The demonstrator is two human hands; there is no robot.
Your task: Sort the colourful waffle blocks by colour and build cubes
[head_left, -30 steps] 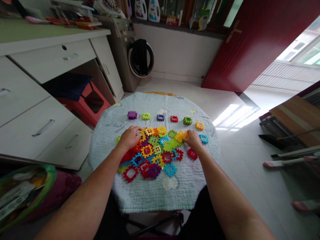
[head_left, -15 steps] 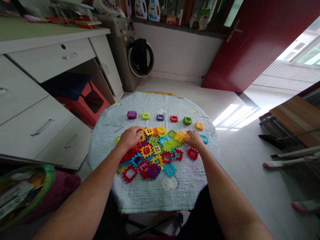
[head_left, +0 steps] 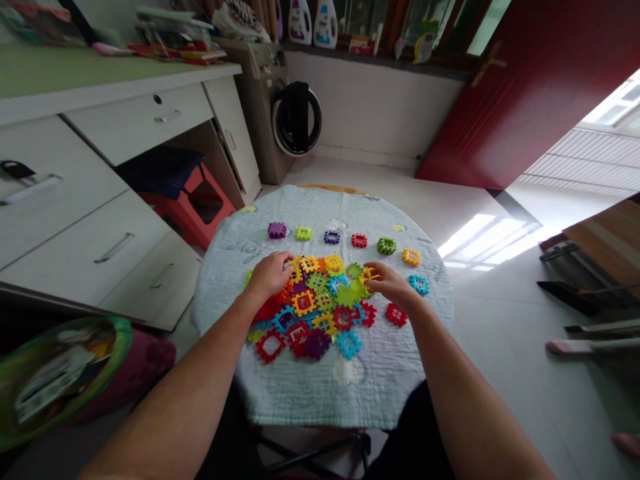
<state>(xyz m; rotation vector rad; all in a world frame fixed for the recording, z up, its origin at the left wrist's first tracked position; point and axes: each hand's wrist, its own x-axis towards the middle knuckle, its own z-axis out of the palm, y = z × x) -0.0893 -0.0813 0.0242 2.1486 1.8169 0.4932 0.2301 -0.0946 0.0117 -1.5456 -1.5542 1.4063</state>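
A pile of coloured toothed plastic pieces (head_left: 303, 303) lies mid-table. My left hand (head_left: 271, 274) rests at the pile's upper left, fingers curled by a yellow piece; whether it grips that piece is hidden. At the pile's right edge, my right hand (head_left: 389, 280) pinches a yellow piece (head_left: 369, 275), tilted on edge. Behind the pile, a curved row holds a purple block (head_left: 277, 230), a light green one (head_left: 303, 233), a dark purple one (head_left: 332, 237), a red one (head_left: 359, 240), a green one (head_left: 387, 246), an orange one (head_left: 411, 257) and a blue one (head_left: 419, 285).
A pale cloth (head_left: 320, 393) covers the round table. One red piece (head_left: 396, 315) lies apart, right of the pile. A red stool (head_left: 205, 207) and white drawers (head_left: 125, 233) stand left, a full bin (head_left: 120, 347) at lower left, a washing machine (head_left: 260, 100) behind.
The view has shifted, so the table appears farther right. The yellow piece at my right hand has tipped from lying flat to standing on edge. My left hand stays at the pile.
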